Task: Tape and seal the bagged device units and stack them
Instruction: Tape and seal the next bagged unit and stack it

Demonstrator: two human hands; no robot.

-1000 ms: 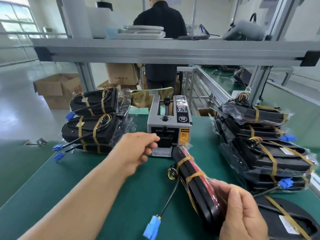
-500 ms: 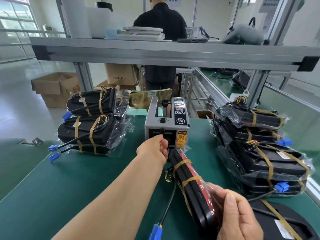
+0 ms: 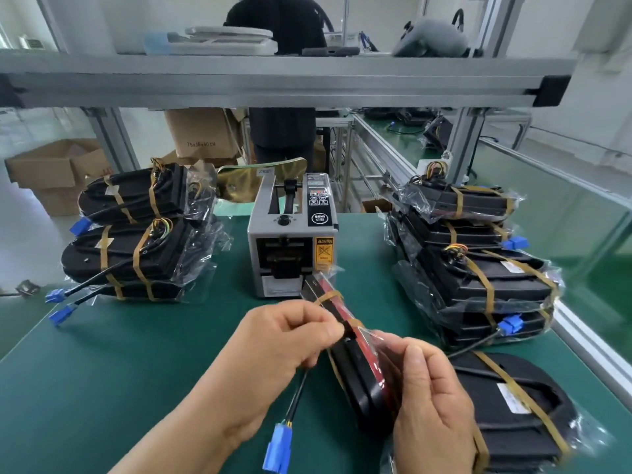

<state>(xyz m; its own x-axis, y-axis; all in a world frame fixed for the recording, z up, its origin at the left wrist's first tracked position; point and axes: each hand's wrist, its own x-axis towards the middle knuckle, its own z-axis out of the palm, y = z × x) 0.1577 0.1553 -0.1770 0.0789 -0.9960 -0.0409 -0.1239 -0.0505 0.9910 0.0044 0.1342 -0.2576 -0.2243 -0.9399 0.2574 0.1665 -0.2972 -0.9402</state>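
The bagged unit [image 3: 355,367] is held on edge between both hands. The right hand [image 3: 431,401] grips its near end and the left hand [image 3: 284,340] pinches its upper edge. Its blue connector [image 3: 277,449] trails under the left wrist. Just beyond the hands stands the tape dispenser [image 3: 290,241], with a left stack [image 3: 136,241] and a right stack [image 3: 478,268] on either side of it on the worktop [image 3: 119,371].

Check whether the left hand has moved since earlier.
Yes. The left hand came back from the tape dispenser, nearer the camera, onto the bagged unit.
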